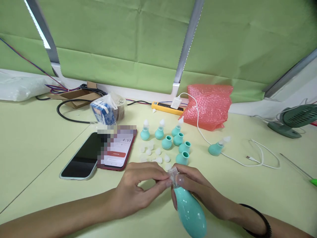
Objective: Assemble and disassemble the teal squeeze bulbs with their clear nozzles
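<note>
I have both hands over the near part of the desk point(247, 195). The right hand point(208, 193) is clamped around the neck of a teal bottle point(190, 211), tilted with its round end toward the near edge. The left hand point(131, 186) has its thumb and fingers pinched together at the clear nozzle point(174, 172); I cannot tell how firmly they grip it.

Beyond the hands, toward the far edge, I see 4 open bulbs point(182, 159) and 3 tipped bulbs point(145, 134), with loose white tips point(148, 152) nearby. 1 more tipped bulb point(215, 149) leans beside a white cable point(232, 161), nearer the right edge. To the left lie 2 phones point(80, 158). A pink bubble-wrap bag point(209, 105) sits by the far edge, beside a yellow power strip point(162, 107).
</note>
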Motion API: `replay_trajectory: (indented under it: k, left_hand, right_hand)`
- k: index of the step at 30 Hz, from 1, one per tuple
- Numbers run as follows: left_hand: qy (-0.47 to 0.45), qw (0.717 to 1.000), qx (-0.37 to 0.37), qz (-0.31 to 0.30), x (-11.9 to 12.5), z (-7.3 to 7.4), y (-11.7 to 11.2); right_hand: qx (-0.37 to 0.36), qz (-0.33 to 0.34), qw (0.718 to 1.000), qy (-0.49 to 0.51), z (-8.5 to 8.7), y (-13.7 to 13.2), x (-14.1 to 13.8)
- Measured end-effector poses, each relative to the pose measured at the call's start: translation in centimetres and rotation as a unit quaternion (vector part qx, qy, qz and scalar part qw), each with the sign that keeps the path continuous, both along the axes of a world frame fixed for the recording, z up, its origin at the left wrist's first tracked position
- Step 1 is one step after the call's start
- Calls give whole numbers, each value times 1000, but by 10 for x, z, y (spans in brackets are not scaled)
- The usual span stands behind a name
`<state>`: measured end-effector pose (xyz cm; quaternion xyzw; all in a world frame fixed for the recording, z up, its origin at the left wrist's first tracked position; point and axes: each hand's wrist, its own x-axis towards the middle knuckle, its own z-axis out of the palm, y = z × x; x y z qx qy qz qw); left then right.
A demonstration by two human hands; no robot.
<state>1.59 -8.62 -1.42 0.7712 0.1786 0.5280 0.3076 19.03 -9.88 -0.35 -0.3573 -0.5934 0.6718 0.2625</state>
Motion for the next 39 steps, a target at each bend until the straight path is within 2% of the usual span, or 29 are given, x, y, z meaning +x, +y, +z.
replay_trajectory:
  k: [4, 9, 13, 20, 23, 27, 28, 30, 32, 35, 37, 39]
  left_hand:
    - [5, 996, 82, 40, 1, -1, -5]
    - [-3, 993, 101, 64, 1, 2, -4]
    - [3, 990, 117, 75, 1, 3, -4]
    - [80, 980, 152, 104, 0, -5, -5]
    - [94, 979, 147, 106, -1, -6, -6]
    - [101, 987, 81, 95, -2, -5, -7]
    - [108, 989, 52, 85, -3, -4, -7]
    - [142, 987, -51, 47, -4, -1, -7]
    - [167, 966, -196, -17, -5, 3, -6]
    - [126, 906, -376, -149, -7, 10, -2]
    - [82, 872, -429, -222, -9, 14, 3]
    - [61, 860, -437, -257, -11, 17, 8]
  right_hand:
    - [-7, -7, 1000, -3, 2, -4, -2]
    - [-14, -42, 999, 7, 3, -4, -4]
    - [14, -63, 998, 4, 4, -5, -5]
    - [74, -94, 992, -35, -4, -8, -5]
    - [106, -73, 990, -66, -4, -6, -4]
    - [108, -35, 990, -83, 1, -2, -1]
    - [102, -31, 991, -78, 1, 0, 0]
    - [75, -30, 995, -59, 2, 3, 1]
    - [31, -28, 999, -30, 1, 8, 1]
    - [-49, -8, 998, 41, 0, 15, -2]
    - [-99, 11, 990, 100, 0, 20, -3]
    - [-155, 30, 977, 146, -1, 24, -2]
